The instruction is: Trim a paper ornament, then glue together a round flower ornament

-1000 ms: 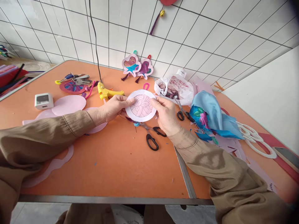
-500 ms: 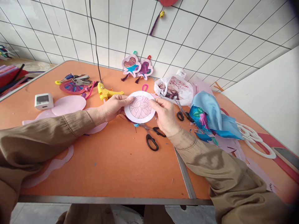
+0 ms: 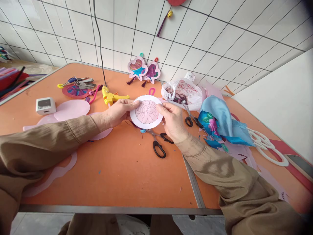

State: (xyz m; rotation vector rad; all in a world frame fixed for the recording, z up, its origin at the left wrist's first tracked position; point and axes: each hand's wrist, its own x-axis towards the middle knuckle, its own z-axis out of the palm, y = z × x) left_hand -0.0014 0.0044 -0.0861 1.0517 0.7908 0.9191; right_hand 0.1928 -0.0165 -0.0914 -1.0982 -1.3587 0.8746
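- Left hand (image 3: 117,112): pinches the left edge of the paper disc (image 3: 146,112), thumb on the upper face and the other fingers beneath it.
- Right hand (image 3: 174,122): pinches the right edge of the same disc, fingertips on the rim, palm turned down.
- Paper disc: a white rim around a pink centre with a line-drawn flower. It is held face up just above the desk (image 3: 122,173), between the two hands and over the blades of the black-handled scissors (image 3: 158,145).
- Change over the last second: the disc has moved a little to the left and the right fingertips have crept inward on the rim. Over the last half second nothing visible has moved.
- Reading of the change: both pinches hold steady, and the disc is being adjusted in the hands, not put down.
- Behind the disc: a yellow glue gun (image 3: 111,96) lies on the desk with its cord running up the tiled wall.
- Right of the hands: a second pair of scissors (image 3: 192,120), a white plastic bag (image 3: 186,93) and a heap of blue fabric (image 3: 220,120).
- Left of the hands: a pink card circle (image 3: 71,110), a small white device (image 3: 45,105) and a bunch of keys (image 3: 83,85).
- Against the wall: two heart-shaped ornaments (image 3: 138,68).
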